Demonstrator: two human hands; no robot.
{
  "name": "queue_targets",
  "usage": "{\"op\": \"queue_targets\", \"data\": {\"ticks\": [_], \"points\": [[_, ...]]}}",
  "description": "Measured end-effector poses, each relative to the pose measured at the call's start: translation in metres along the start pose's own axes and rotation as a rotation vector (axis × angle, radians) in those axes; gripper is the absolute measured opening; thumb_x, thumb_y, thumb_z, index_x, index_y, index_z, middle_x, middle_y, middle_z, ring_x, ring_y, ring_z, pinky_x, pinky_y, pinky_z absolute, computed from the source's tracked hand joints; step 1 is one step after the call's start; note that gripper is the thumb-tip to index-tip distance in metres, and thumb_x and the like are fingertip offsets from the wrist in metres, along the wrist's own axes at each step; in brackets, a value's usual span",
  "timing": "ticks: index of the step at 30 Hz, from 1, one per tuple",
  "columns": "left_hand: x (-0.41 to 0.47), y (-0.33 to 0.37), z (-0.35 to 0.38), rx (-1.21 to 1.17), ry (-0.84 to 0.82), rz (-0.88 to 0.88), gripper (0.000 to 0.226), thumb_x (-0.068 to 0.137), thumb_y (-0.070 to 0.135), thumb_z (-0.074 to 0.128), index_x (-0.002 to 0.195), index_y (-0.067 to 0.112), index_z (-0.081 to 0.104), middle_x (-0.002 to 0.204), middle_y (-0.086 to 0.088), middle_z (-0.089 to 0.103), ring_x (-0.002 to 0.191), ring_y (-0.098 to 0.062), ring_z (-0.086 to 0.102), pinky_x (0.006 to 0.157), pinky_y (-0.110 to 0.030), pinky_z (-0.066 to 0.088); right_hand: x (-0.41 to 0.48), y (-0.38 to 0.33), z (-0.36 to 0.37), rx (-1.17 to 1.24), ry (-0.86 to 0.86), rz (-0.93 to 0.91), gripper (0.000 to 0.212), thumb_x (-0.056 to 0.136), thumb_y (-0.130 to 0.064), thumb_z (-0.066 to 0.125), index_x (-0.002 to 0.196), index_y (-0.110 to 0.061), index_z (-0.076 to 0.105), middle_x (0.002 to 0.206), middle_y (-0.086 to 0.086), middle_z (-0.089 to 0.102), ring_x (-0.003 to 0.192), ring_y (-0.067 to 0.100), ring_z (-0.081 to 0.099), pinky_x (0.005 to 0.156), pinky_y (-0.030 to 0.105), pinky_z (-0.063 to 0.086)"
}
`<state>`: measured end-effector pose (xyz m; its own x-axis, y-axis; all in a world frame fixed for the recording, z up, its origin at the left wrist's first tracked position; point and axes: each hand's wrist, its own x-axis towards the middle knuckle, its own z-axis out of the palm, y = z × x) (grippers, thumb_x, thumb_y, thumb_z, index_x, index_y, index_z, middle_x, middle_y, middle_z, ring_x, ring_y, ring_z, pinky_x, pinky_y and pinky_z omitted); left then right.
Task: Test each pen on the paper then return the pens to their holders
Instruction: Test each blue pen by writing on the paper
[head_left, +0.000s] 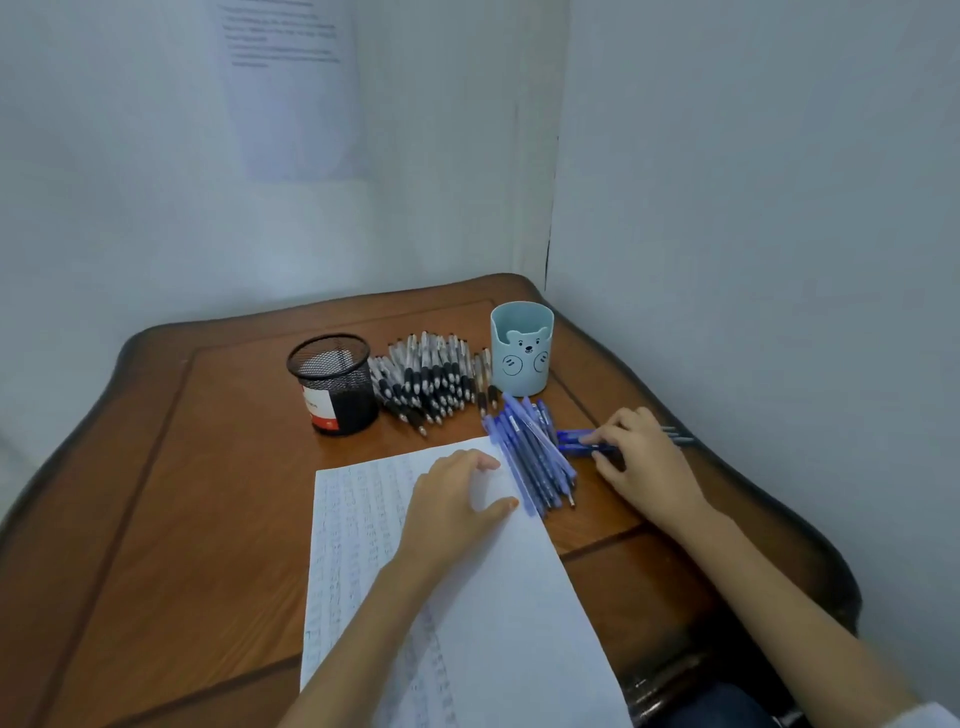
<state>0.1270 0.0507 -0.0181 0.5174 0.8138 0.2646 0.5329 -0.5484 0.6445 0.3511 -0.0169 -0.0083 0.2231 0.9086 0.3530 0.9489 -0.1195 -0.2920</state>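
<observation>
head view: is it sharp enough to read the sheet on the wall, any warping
Head view: soft overall, and the wall sheet print is too blurred to read; the wide angle bends the table edges; the light is dim, bluish and even, with no glare.

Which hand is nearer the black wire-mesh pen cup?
Left. The left hand rests on the white paper just in front of the black wire-mesh pen cup; the right hand grips blue pens far to its right.

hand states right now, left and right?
Left hand: open, resting on the paper.
Right hand: closed, fingers curled round a few blue pens.
</observation>
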Motion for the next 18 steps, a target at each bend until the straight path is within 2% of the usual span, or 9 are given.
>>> {"op": "queue_targets", "data": {"ticks": [4, 7, 9, 11, 13, 14, 16, 18], "points": [[0.003, -0.002, 0.0, 0.006, -0.019, 0.018, 0.036, 0.083, 0.034, 0.071, 0.114, 0.024, 0.057, 0.118, 0.013, 0.056, 0.114, -0.005, 0.046, 0.101, -0.029, 0.035, 0.0, -0.002, 0.0, -0.004, 0.033, -0.057, 0.017, 0.087, -0.013, 0.065, 0.104, -0.017, 0.069, 0.095, -0.002, 0.057, 0.094, 0.014, 0.048, 0.074, 0.027, 0.042], [0.005, -0.003, -0.003, -0.007, -0.025, 0.037, 0.035, 0.085, 0.033, 0.069, 0.117, 0.024, 0.056, 0.116, 0.017, 0.053, 0.111, -0.001, 0.043, 0.1, -0.024, 0.034, 0.002, -0.012, -0.007, 0.179, 0.074, -0.032, 0.02, 0.089, -0.01, 0.062, 0.106, -0.02, 0.061, 0.098, -0.005, 0.05, 0.086, 0.008, 0.051, 0.074, 0.029, 0.05], [0.006, -0.006, -0.008, -0.018, -0.006, 0.062, 0.032, 0.086, 0.03, 0.068, 0.115, 0.024, 0.057, 0.114, 0.017, 0.054, 0.108, 0.001, 0.042, 0.097, -0.02, 0.033, 0.002, -0.026, -0.014, 0.358, 0.081, 0.003, 0.029, 0.092, -0.008, 0.056, 0.114, -0.026, 0.052, 0.102, -0.007, 0.046, 0.085, 0.004, 0.051, 0.071, 0.025, 0.051], [0.006, -0.012, -0.014, -0.017, 0.009, 0.072, 0.029, 0.087, 0.029, 0.068, 0.114, 0.023, 0.058, 0.115, 0.016, 0.056, 0.107, 0.001, 0.044, 0.096, -0.021, 0.036, 0.003, -0.038, -0.018, 0.456, 0.042, 0.02, 0.042, 0.096, -0.008, 0.049, 0.131, -0.03, 0.044, 0.117, -0.011, 0.047, 0.095, 0.0, 0.053, 0.078, 0.021, 0.05], [0.006, -0.019, -0.022, -0.013, 0.015, 0.063, 0.028, 0.087, 0.028, 0.067, 0.114, 0.024, 0.059, 0.115, 0.017, 0.056, 0.109, 0.0, 0.045, 0.096, -0.022, 0.037, 0.004, -0.049, -0.019, 0.552, -0.014, 0.011, 0.051, 0.099, -0.006, 0.044, 0.142, -0.033, 0.036, 0.13, -0.01, 0.05, 0.106, 0.004, 0.056, 0.083, 0.021, 0.05], [0.005, -0.023, -0.025, -0.01, 0.015, 0.056, 0.028, 0.088, 0.028, 0.067, 0.114, 0.025, 0.059, 0.115, 0.018, 0.055, 0.11, -0.001, 0.045, 0.095, -0.021, 0.036, 0.004, -0.054, -0.019, 0.602, -0.03, -0.002, 0.052, 0.099, -0.006, 0.043, 0.141, -0.036, 0.035, 0.126, -0.007, 0.055, 0.099, 0.005, 0.058, 0.077, 0.021, 0.05], [0.004, -0.031, -0.033, -0.007, 0.013, 0.03, 0.028, 0.088, 0.027, 0.067, 0.114, 0.026, 0.059, 0.115, 0.019, 0.054, 0.111, -0.001, 0.044, 0.093, -0.019, 0.034, 0.006, -0.066, -0.018, 0.693, -0.039, 0.012, 0.048, 0.101, -0.007, 0.041, 0.137, -0.038, 0.034, 0.108, -0.006, 0.061, 0.071, 0.003, 0.055, 0.06, 0.019, 0.047], [0.003, -0.039, -0.042, -0.005, 0.016, 0.008, 0.026, 0.088, 0.026, 0.066, 0.113, 0.027, 0.058, 0.114, 0.019, 0.054, 0.112, -0.002, 0.045, 0.091, -0.018, 0.033, 0.009, -0.077, -0.017, 0.764, -0.054, 0.074, 0.039, 0.102, -0.01, 0.039, 0.133, -0.032, 0.036, 0.089, -0.011, 0.058, 0.06, 0.003, 0.049, 0.054, 0.018, 0.044]]}}
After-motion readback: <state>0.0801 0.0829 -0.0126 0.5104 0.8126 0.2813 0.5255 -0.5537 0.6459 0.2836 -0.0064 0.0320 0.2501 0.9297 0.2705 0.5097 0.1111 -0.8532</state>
